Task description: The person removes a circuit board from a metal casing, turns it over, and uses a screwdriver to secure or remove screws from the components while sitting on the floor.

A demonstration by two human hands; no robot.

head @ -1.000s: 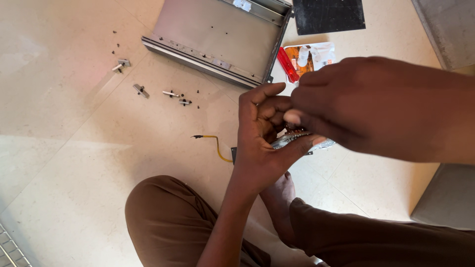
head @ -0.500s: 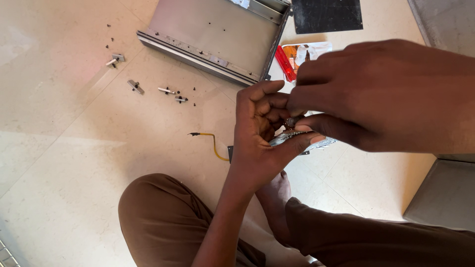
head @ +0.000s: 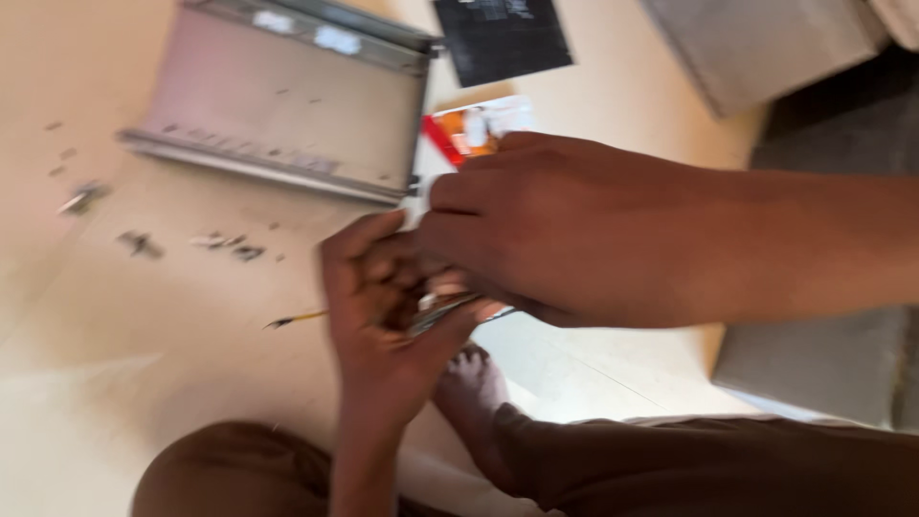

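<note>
My left hand (head: pixel 383 306) comes up from below and grips a small flat metal part (head: pixel 442 311) between thumb and fingers. My right hand (head: pixel 536 225) reaches in from the right and closes its fingertips on the same part from above, so most of the part is hidden. A thin yellow wire (head: pixel 299 319) trails out to the left of my left hand. The frame is blurred.
A grey metal panel (head: pixel 278 96) lies on the tiled floor (head: pixel 144 335) at the top left, with loose screws (head: pixel 225 244) below it. A black rectangular piece (head: pixel 503 38) and an orange-and-white packet (head: pixel 469 129) lie behind my hands. My bare foot (head: pixel 471 383) and brown trouser legs fill the bottom.
The view has shifted and blurred. My right hand has moved left over my left hand's fingers, both still on the small part.
</note>
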